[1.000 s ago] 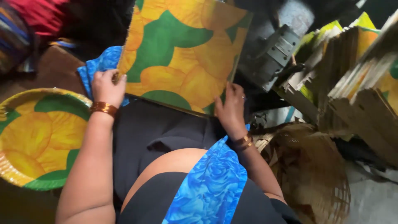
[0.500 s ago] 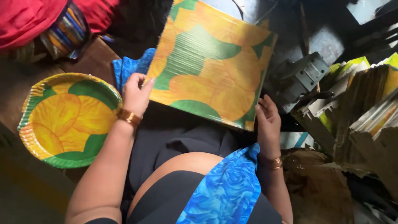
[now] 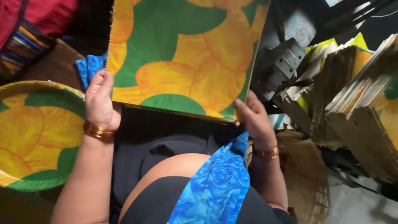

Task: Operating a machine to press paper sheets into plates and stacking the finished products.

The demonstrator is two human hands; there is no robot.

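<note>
I hold a flat square sheet (image 3: 182, 54) printed with yellow petals and green patches, raised in front of me over my lap. My left hand (image 3: 99, 101) grips its lower left corner, thumb on the printed face. My right hand (image 3: 255, 118) grips the lower right corner. Both wrists carry copper bangles. Left of my left arm sits a round paper plate (image 3: 35, 132) with the same yellow and green print, its rim turned up.
A stack of similar printed cardboard sheets (image 3: 356, 95) stands on edge at the right. A dark metal machine part (image 3: 284, 62) sits behind the held sheet. A woven basket (image 3: 309, 182) lies at lower right. Red cloth (image 3: 45, 12) is at top left.
The sheet has come up and closer to the camera, filling more of the view. Both hands kept their hold on its lower corners. The plate stayed put.
</note>
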